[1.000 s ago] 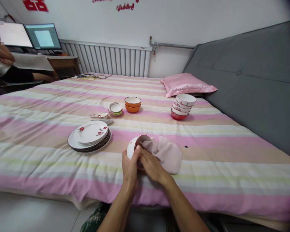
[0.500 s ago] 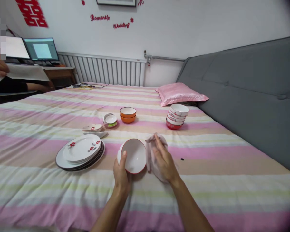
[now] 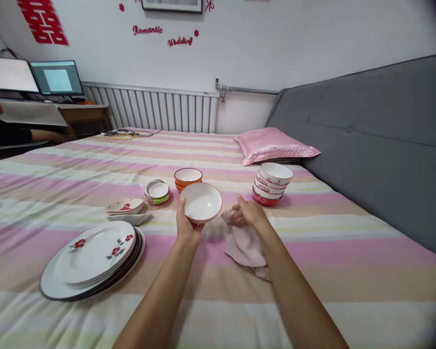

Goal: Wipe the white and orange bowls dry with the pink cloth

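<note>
A white bowl [image 3: 201, 202] with a thin red rim is tilted toward me in my left hand [image 3: 189, 223]. The thumb lies over its near left edge and the fingers are beneath. To the right of the bowl, apart from it, my right hand [image 3: 250, 213] grips a pale pinkish cloth [image 3: 244, 245], which hangs down to the bedspread. Just behind the held bowl stand stacked orange bowls [image 3: 188, 175] with white insides, partly hidden by it. Beyond my right hand is a stack of white bowls [image 3: 276, 173], with a red one at the bottom.
Stacked plates [image 3: 98, 252] with red flowers lie at the left on the striped bedspread [image 3: 203, 300]. Small angular dishes [image 3: 125, 206] and little round dishes [image 3: 158, 190] sit behind them. Farther back are a pink pillow [image 3: 274, 144], cables [image 3: 131, 133] and a grey headboard [image 3: 366, 140]. A person sits far left.
My left hand has raised the bowl and moved it forward, its opening turned more upward. My right hand has also gone forward with the cloth. The view has shifted slightly.
</note>
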A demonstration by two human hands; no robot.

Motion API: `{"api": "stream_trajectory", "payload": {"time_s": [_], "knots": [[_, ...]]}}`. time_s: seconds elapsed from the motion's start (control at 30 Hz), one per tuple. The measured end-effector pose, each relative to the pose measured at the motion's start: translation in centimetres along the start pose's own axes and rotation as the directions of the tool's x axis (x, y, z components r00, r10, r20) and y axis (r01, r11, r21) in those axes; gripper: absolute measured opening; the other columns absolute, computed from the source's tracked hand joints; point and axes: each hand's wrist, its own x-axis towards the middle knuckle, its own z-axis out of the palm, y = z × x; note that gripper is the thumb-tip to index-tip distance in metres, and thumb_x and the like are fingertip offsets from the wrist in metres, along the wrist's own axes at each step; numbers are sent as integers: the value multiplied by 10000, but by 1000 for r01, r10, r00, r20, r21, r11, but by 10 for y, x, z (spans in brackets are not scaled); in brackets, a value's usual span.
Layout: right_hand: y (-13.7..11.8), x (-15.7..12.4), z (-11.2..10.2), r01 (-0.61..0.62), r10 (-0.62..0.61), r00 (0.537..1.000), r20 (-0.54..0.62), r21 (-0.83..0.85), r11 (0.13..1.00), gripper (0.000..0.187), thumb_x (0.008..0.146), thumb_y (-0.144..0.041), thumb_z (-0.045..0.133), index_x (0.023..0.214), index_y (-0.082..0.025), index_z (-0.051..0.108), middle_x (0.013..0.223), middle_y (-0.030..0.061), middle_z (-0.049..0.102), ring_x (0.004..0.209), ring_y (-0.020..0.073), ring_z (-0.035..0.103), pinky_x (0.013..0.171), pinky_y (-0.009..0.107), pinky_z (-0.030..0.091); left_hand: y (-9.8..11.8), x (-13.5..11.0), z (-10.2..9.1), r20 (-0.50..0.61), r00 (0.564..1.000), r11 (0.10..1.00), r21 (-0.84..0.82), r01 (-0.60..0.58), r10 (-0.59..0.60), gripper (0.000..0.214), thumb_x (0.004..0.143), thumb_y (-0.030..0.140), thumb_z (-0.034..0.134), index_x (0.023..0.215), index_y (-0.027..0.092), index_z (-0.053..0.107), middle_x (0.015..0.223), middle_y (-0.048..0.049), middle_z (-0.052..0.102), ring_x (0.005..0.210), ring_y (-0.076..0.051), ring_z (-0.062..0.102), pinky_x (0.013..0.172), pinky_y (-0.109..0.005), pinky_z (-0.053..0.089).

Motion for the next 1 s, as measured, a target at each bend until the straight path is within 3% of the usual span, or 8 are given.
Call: {"api": "stream_trajectory", "payload": {"time_s": [0.07, 0.17, 0.27, 0.43, 0.67, 0.8, 0.93, 1.0], "knots": [[4, 13, 11, -14, 15, 997, 72, -6, 1000, 462, 856, -520, 470, 644, -156, 659, 389, 26, 543, 422, 147, 524, 494, 251, 390, -9, 17, -1, 14, 1000, 999, -43, 4, -3, 428, 758, 460, 607, 1159, 317, 566, 1170, -24, 604, 990, -244, 617, 663, -341, 556], [12, 20, 36, -8, 3, 985, 175, 32, 999, 452, 860, -549, 444, 717, -159, 623, 433, 0, 558, 342, 91, 432, 391, 208, 314, -25, 34, -11, 29, 999, 995, -95, -23, 26, 383, 769, 421, 608, 1134, 310, 587, 1157, -20, 620, 995, -240, 616, 666, -315, 554], [22, 20, 61, -22, -24, 953, 302, 150, 988, 357, 879, -480, 431, 835, -160, 583, 523, -19, 579, 348, 62, 435, 349, 169, 284, -35, 44, -19, 43, 999, 997, -74, 34, -31, 350, 764, 407, 625, 1073, 242, 628, 1061, -49, 663, 944, -243, 634, 682, -323, 561], [32, 24, 80, -80, -22, 941, 338, 286, 955, 246, 777, -249, 534, 1009, -170, 542, 544, -43, 595, 368, 69, 502, 335, 137, 278, -33, 55, -17, 123, 992, 999, -46, -27, 32, 323, 777, 389, 632, 1057, 229, 642, 1031, -37, 680, 926, -221, 644, 716, -297, 552], [26, 29, 76, -218, 119, 959, 258, 399, 890, 108, 703, -147, 436, 719, -143, 543, 429, -28, 533, 339, 68, 444, 326, 140, 283, -27, 54, -12, 192, 971, 988, 83, 127, -141, 475, 822, 526, 520, 1099, 151, 610, 977, -88, 650, 873, -198, 629, 694, -259, 508], [15, 41, 63, -260, 196, 963, 187, 433, 863, 165, 732, -128, 426, 619, -124, 547, 453, 15, 553, 351, 63, 441, 339, 147, 310, -24, 56, -14, 39, 989, 980, 147, 132, -139, 427, 839, 491, 512, 1080, 145, 580, 931, -90, 616, 823, -166, 627, 734, -262, 495], [8, 76, 50, -263, 261, 963, 67, 442, 858, 201, 819, -112, 434, 687, -96, 584, 529, 28, 581, 416, 72, 483, 396, 162, 380, -19, 61, -19, 27, 975, 967, 139, 213, -218, 448, 841, 534, 460, 957, 118, 579, 890, -119, 611, 748, -184, 636, 695, -304, 520], [7, 100, 47, -265, 298, 955, -8, 437, 860, 181, 886, -183, 473, 853, -72, 611, 722, 62, 640, 575, 104, 580, 527, 210, 483, -17, 63, -20, 39, 969, 964, 125, 236, -242, 440, 837, 533, 454, 904, 115, 576, 845, -112, 614, 684, -174, 631, 644, -293, 524]]}}
